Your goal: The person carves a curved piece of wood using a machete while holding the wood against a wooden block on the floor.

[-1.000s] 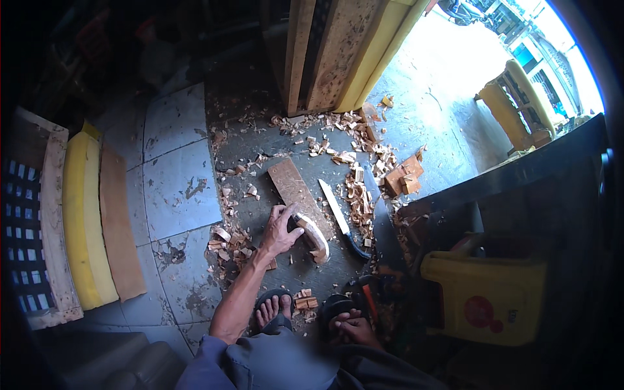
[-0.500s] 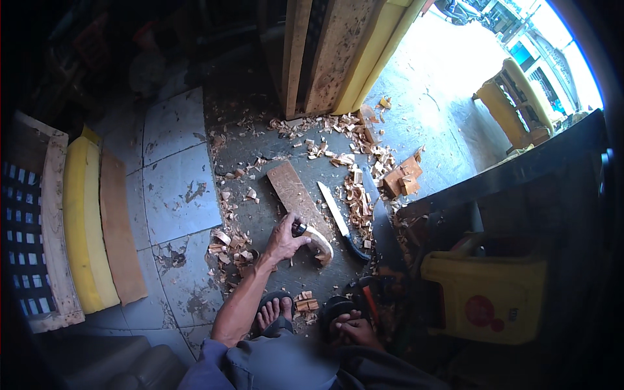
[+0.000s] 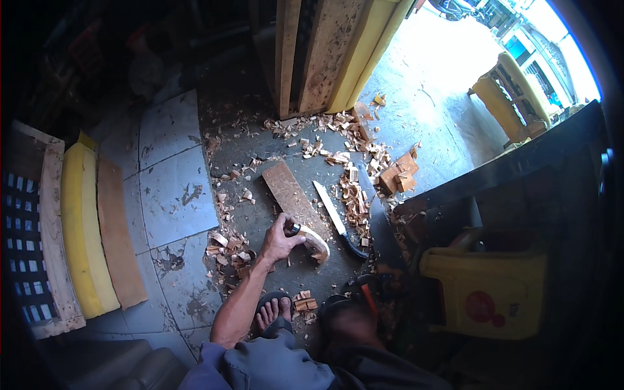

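Note:
My left hand (image 3: 278, 240) is closed round the dark-banded end of a curved, pale wooden handle (image 3: 316, 245), whose free end hooks down at the near end of a flat brown board (image 3: 290, 193). Right of the board lies a knife (image 3: 330, 208) with a pale blade and dark grip, apart from both hands. Low in the view, my right hand (image 3: 354, 323) is a blur over my right foot; its fingers cannot be made out. Near it is a tool with an orange-red handle (image 3: 368, 298), partly in shadow.
Wood shavings (image 3: 356, 198) litter the floor round the board. A long dark blade (image 3: 383, 237) and wood blocks (image 3: 400, 174) lie to the right. A yellow container (image 3: 484, 292) stands at the right, a yellow-padded wooden frame (image 3: 84, 227) at the left, another frame (image 3: 331, 58) ahead.
My right hand, whose fingers showed over my foot before, is now smeared by motion. The left hand keeps its hold on the wooden handle. The whole view has shifted slightly.

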Motion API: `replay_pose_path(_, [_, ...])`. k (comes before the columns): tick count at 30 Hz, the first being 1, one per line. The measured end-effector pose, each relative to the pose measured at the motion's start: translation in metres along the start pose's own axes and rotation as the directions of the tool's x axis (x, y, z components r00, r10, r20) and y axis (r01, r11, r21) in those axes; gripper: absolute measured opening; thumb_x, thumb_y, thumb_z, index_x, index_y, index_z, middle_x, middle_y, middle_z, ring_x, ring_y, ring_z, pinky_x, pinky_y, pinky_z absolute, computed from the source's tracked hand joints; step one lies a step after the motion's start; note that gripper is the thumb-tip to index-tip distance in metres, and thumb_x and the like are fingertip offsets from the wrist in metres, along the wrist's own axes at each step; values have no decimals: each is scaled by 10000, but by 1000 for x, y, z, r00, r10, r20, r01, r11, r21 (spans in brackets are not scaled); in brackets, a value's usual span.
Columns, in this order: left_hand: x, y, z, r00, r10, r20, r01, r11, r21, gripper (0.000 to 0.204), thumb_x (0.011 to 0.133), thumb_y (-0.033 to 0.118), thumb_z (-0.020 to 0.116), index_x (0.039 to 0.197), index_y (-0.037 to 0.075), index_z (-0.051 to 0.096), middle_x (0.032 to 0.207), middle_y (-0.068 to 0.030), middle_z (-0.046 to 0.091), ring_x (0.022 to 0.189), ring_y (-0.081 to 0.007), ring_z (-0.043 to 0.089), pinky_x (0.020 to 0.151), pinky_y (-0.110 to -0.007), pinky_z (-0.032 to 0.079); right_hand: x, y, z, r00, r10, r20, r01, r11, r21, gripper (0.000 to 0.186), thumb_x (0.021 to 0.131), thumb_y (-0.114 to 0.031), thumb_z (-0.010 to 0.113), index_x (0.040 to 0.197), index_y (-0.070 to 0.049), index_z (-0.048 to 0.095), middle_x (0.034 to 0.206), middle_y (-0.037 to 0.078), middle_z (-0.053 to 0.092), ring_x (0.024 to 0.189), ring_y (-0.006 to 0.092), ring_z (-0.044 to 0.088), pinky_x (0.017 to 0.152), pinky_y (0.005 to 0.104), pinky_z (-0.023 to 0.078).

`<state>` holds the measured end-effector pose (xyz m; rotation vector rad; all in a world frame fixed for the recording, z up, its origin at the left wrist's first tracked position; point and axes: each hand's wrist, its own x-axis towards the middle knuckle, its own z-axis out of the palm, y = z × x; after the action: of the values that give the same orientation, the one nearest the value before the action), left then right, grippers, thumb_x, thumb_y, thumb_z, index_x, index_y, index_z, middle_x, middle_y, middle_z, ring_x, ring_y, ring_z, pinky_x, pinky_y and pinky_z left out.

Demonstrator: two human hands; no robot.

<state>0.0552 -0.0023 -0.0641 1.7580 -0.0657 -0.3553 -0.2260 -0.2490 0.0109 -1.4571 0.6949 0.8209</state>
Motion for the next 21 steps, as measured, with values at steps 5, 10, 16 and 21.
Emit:
replay_pose_path(5, [2,-8,-4,1000,-5,-4,5,1000,-22,498,757,96,871,1132,54,547,1041,-61,645,972,-160,642,882,-330,542,-1,-2,5,998,-48,-34,48,999,10,255,953,-221,692,824,-14,764,695,-13,661,654,66,611,609,221,437])
replay_pose_path(10, [5,-4,-5,1000,-17,22,19,996,-82,508,772,61,856,1159,51,528,1063,-65,633,983,-153,636,893,-330,542,0,1,1,1000,-25,-19,25,1000,-4,258,950,-227,700,832,-9,770,687,-24,654,651,59,599,608,224,430])
replay_pose_path(16, [3,3,-14,997,-82,0,80,974,-212,488,792,40,830,1169,42,521,1076,-82,641,973,-168,642,887,-331,547,3,7,3,998,-50,-29,50,999,19,250,952,-224,697,875,-1,780,709,-24,666,676,52,604,621,217,436])
replay_pose_path(21, [10,24,-28,995,-55,-88,20,931,-364,474,812,104,829,1177,31,537,1068,-82,649,996,-171,626,887,-333,540,1,-9,6,999,11,-36,-11,1000,16,253,955,-229,698,866,-4,771,734,-15,685,684,56,610,640,219,451])
